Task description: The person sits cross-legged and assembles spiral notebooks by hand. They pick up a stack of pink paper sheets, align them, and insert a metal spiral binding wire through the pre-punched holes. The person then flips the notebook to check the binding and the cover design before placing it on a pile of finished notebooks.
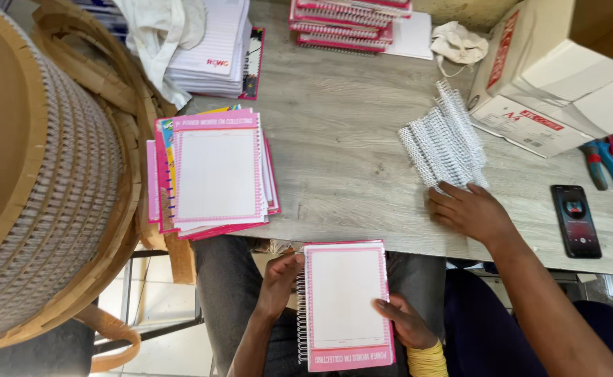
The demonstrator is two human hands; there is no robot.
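Note:
A pink-bordered spiral notebook point(345, 300) with a blank white cover panel lies over my lap, below the table's front edge. My left hand point(278, 279) grips its left side, where the white wire coil point(301, 318) runs. My right hand point(404, 322), with yellow bangles at the wrist, holds its lower right edge with the thumb on the cover. A co-worker's hand point(470, 209) reaches in from the right and rests on the table, touching a pile of white wire coils point(442, 139).
A stack of loose pink covers and pages point(215, 174) lies on the grey wooden table point(341, 139) at the left. A large cardboard spool of binding wire point(41, 174) fills the left. Bound notebooks point(348, 21), an open cardboard box point(565, 70), blue-handled pliers point(603, 164) and a phone point(575, 220) lie farther off.

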